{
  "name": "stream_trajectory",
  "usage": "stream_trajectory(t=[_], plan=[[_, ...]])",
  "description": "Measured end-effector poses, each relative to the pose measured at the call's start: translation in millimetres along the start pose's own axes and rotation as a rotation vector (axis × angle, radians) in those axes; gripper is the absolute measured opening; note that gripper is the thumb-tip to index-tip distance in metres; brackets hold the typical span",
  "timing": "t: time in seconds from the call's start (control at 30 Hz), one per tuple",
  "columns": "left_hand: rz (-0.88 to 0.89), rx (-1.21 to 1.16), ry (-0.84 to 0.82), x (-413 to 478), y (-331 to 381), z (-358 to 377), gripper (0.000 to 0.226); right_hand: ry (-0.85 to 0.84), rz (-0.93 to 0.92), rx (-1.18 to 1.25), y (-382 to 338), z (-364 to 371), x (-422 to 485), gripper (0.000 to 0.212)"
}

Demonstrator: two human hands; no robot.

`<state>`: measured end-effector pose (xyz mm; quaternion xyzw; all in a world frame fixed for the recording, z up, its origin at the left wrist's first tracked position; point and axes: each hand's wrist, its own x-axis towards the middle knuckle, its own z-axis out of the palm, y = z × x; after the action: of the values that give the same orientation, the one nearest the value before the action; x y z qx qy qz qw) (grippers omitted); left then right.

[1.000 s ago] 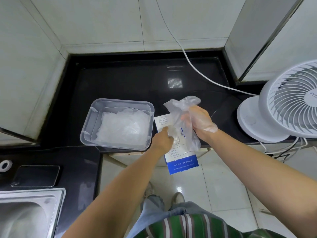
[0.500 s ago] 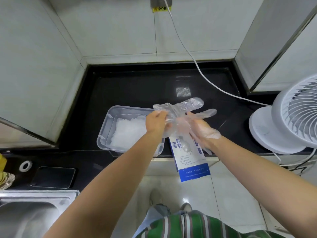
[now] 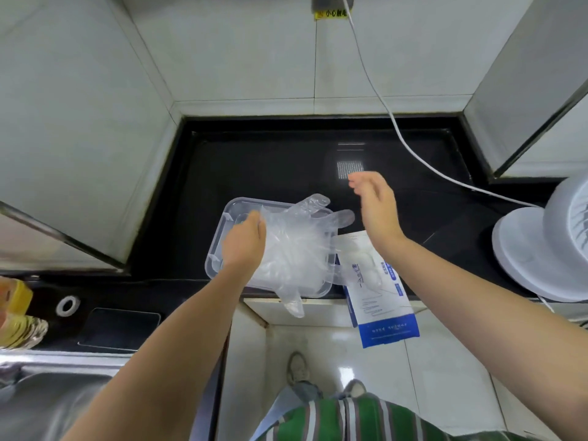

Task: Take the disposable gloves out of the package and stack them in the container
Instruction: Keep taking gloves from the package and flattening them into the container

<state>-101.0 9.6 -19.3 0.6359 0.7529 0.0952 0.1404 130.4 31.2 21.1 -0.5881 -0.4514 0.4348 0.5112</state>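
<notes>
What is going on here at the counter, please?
A person is emptying a blue-and-white glove package into a clear plastic container on the black counter. The left hand holds one disposable glove spread over the container, part hanging past its near rim. The right hand hovers empty above the counter. The package lies beside the container, overhanging the counter edge.

Your clear glove (image 3: 302,249) drapes across the clear container (image 3: 241,205); the blue-white package (image 3: 378,300) lies at its 4 o'clock.

Green-striped shirt (image 3: 350,418); jeans (image 3: 280,409) (pale shoes (image 3: 297,367))
</notes>
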Motion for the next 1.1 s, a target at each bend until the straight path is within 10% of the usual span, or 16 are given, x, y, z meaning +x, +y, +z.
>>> stream_trajectory(t=[0.13,0.33,0.57,0.8,1.1], plan=[[0.042,0.178,-0.085,7.3,-6.2,-1.6,0.038,-0.304,-0.201,-0.163,-8.7,43.5,-6.8,0.019],[0.129,0.301,-0.135,17.6,-17.8,7.3,0.045,-0.756,0.414,-0.601,37.3,87.7,-12.2,0.038],[0.238,0.144,0.007,28.6,-10.1,16.7,0.034,-0.779,0.521,-0.696,63.7,108.4,-13.3,0.059],[-0.01,-0.067,-0.597,36.0,-15.5,46.5,0.053,-0.725,0.66,-0.599,80.1,114.2,-11.5,0.065],[-0.103,0.003,-0.727,36.2,-41.1,52.0,0.101,-0.668,0.735,-0.785,88.7,107.5,-8.0,0.08]])
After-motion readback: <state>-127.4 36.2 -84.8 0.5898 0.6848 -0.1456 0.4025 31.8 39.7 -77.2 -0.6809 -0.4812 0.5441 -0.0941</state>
